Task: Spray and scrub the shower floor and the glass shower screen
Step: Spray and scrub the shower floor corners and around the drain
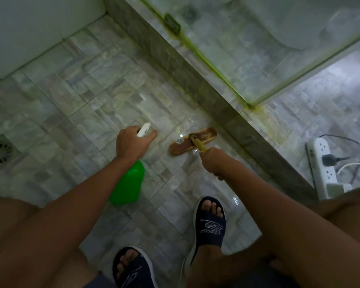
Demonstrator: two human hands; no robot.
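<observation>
Gripped in the left hand (131, 142) is a green spray bottle (129, 187), fingers curled round its neck with the index finger stretched forward beside the white nozzle (143, 129), which points out over the wet floor; the green body hangs below the wrist, partly hidden by the forearm. Far to the left of that hand, a round metal floor drain (0, 153) sits in the grey stone-pattern tiles of the shower floor (81, 96). Just to the right of the nozzle lies a scrub brush (192, 140), its long brown head flat on the tiles and turned slantwise, with a glint of water beside it. Its yellow handle (200, 145) runs back into the right hand (213, 161), which is clenched round the handle. Beyond the brush head a raised tiled curb (187, 80) crosses the view diagonally, and the glass shower screen (258, 48) stands along it, with yellow-green staining along its bottom edge. Lower down, two feet in dark slide sandals stand on the tiles, the right sandal (210, 223) ahead of the left sandal (133, 269). At the far right, outside the curb, a white power strip (322, 163) lies on the floor with a dark plug and cables in it
</observation>
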